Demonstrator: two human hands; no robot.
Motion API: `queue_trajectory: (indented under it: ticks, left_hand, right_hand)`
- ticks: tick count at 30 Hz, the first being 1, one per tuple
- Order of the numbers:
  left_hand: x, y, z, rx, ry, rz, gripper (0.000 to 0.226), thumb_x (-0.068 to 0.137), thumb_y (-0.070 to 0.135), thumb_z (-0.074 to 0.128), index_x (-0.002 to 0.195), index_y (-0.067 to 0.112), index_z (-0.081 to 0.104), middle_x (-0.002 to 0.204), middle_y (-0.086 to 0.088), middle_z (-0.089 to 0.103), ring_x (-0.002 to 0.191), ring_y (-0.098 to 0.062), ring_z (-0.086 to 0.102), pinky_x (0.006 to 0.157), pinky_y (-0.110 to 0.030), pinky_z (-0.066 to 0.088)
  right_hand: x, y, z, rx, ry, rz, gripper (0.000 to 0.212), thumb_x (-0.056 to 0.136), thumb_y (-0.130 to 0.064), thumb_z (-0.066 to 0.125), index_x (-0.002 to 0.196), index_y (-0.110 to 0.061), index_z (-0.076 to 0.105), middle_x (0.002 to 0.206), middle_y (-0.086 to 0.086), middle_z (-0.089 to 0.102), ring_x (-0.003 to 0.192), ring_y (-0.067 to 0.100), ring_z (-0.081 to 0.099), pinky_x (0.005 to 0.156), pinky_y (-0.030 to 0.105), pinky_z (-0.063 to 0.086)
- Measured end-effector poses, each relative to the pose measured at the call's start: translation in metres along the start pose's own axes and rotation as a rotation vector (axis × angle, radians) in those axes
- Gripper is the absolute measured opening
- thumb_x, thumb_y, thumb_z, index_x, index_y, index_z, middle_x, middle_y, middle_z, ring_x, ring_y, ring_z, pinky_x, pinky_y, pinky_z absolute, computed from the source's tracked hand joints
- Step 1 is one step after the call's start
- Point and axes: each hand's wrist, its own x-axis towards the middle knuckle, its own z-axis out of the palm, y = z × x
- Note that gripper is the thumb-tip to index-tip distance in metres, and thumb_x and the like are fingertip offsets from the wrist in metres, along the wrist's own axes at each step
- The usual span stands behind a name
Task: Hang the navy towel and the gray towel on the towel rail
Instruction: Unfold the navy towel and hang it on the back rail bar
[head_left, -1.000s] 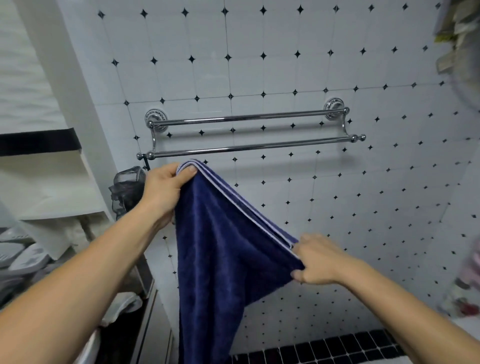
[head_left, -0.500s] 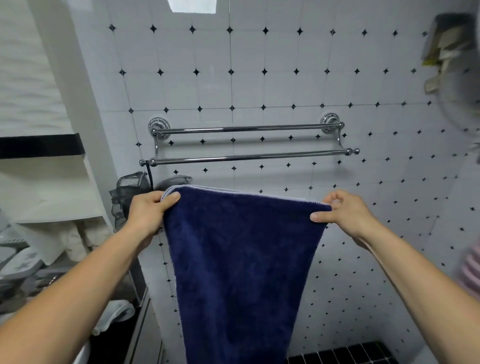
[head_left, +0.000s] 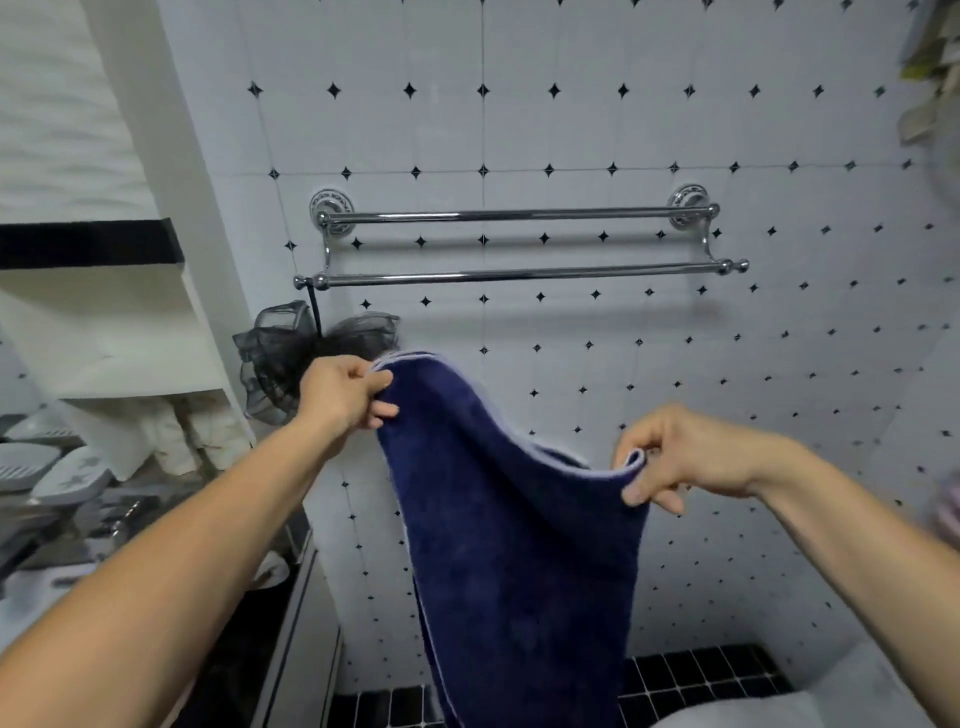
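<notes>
The navy towel (head_left: 519, 545) with a pale edge hangs in front of me, below the chrome double towel rail (head_left: 519, 274) on the tiled wall. My left hand (head_left: 340, 392) pinches its upper left corner, just under the rail's left end. My right hand (head_left: 680, 454) pinches the other top corner, lower and to the right. The top edge sags between the two hands. The towel does not touch the rail. No gray towel is in view.
A black mesh bath sponge (head_left: 291, 358) hangs from the rail's left end, right behind my left hand. White shelves (head_left: 119, 332) with folded cloth stand at the left. Dark floor tiles (head_left: 691, 675) show at the bottom right.
The towel's top edge, stretched flat half a second ago, now sags. My right hand has dropped lower. Both hands sit further beneath the rail.
</notes>
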Motion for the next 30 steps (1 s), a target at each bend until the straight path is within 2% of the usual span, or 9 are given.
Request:
queue_trajectory:
  ticks: [2, 6, 11, 15, 18, 20, 23, 27, 30]
  left_hand:
    - [0.002, -0.009, -0.008, -0.023, 0.044, -0.034, 0.018, 0.091, 0.004, 0.061, 0.076, 0.010, 0.055, 0.067, -0.013, 0.055, 0.036, -0.012, 0.060, 0.034, -0.021, 0.046]
    - [-0.012, -0.006, 0.004, -0.076, -0.095, -0.015, 0.025, 0.093, 0.008, 0.061, 0.071, 0.015, 0.050, 0.069, -0.008, 0.059, 0.049, -0.016, 0.070, 0.035, -0.023, 0.048]
    - [-0.019, 0.009, 0.008, -0.117, -0.167, -0.037, 0.028, 0.099, 0.013, 0.052, 0.074, 0.018, 0.040, 0.074, -0.006, 0.060, 0.056, -0.023, 0.073, 0.033, -0.024, 0.048]
    - [-0.011, 0.028, -0.004, -0.212, -0.079, 0.077, 0.025, 0.098, 0.011, 0.052, 0.076, 0.016, 0.044, 0.077, -0.008, 0.061, 0.062, -0.017, 0.074, 0.063, -0.026, 0.061]
    - [-0.022, 0.040, 0.008, -0.260, -0.091, 0.177, 0.026, 0.097, 0.009, 0.054, 0.074, 0.016, 0.044, 0.072, -0.004, 0.059, 0.065, -0.015, 0.072, 0.072, -0.026, 0.060]
    - [-0.038, 0.032, 0.009, -0.200, -0.410, 0.043, 0.024, 0.093, 0.008, 0.059, 0.074, 0.014, 0.045, 0.075, -0.011, 0.057, 0.068, -0.026, 0.074, 0.067, -0.031, 0.062]
    - [-0.067, 0.011, 0.006, 0.165, -1.083, -0.199, 0.014, 0.084, 0.010, 0.065, 0.078, 0.012, 0.053, 0.072, -0.012, 0.063, 0.075, -0.044, 0.072, 0.058, -0.032, 0.060]
    - [-0.035, 0.019, 0.007, -0.033, -0.313, -0.069, 0.019, 0.090, 0.008, 0.062, 0.075, 0.012, 0.050, 0.073, -0.012, 0.060, 0.061, -0.033, 0.073, 0.053, -0.034, 0.061]
    - [-0.018, 0.009, 0.004, -0.081, -0.060, -0.014, 0.023, 0.098, 0.009, 0.052, 0.078, 0.013, 0.043, 0.079, -0.014, 0.057, 0.051, -0.021, 0.071, 0.055, -0.031, 0.059]
  right_hand:
    - [-0.001, 0.003, 0.004, -0.005, -0.090, -0.044, 0.011, 0.073, -0.010, 0.081, 0.077, -0.010, 0.071, 0.043, 0.004, 0.057, 0.040, 0.013, 0.051, 0.054, 0.023, 0.047]
    - [0.021, 0.009, -0.031, 0.329, 0.844, 0.085, 0.015, 0.083, 0.003, 0.070, 0.096, -0.001, 0.062, 0.063, 0.010, 0.057, 0.032, 0.004, 0.052, 0.039, 0.017, 0.048]
    - [0.014, 0.008, -0.010, 0.064, 0.211, -0.044, 0.008, 0.079, -0.003, 0.075, 0.087, -0.005, 0.073, 0.052, 0.006, 0.064, 0.046, 0.013, 0.061, 0.049, 0.021, 0.052]
    - [0.021, 0.005, -0.047, 0.270, 0.855, -0.132, 0.005, 0.086, 0.000, 0.068, 0.084, -0.002, 0.064, 0.058, 0.005, 0.062, 0.043, 0.005, 0.061, 0.048, 0.017, 0.054]
    - [0.029, 0.009, -0.049, 0.253, 0.715, -0.204, 0.015, 0.084, 0.001, 0.069, 0.077, -0.011, 0.067, 0.056, 0.003, 0.064, 0.046, 0.009, 0.063, 0.051, 0.022, 0.056]
    - [0.027, 0.014, -0.046, 0.200, 0.574, -0.184, 0.019, 0.082, 0.003, 0.070, 0.074, -0.014, 0.073, 0.055, 0.001, 0.067, 0.049, 0.011, 0.064, 0.054, 0.024, 0.057]
    - [0.029, 0.025, -0.056, 0.226, 0.841, -0.115, 0.021, 0.085, 0.006, 0.066, 0.074, -0.012, 0.066, 0.050, -0.001, 0.065, 0.042, 0.005, 0.062, 0.051, 0.019, 0.056]
    - [0.026, 0.032, -0.035, 0.153, 0.385, -0.043, 0.008, 0.081, 0.006, 0.070, 0.088, 0.003, 0.067, 0.053, 0.005, 0.066, 0.047, 0.012, 0.065, 0.052, 0.022, 0.056]
    - [0.029, 0.032, -0.050, 0.261, 0.668, -0.083, 0.015, 0.083, 0.003, 0.069, 0.098, 0.006, 0.066, 0.047, -0.003, 0.064, 0.043, 0.008, 0.062, 0.050, 0.021, 0.056]
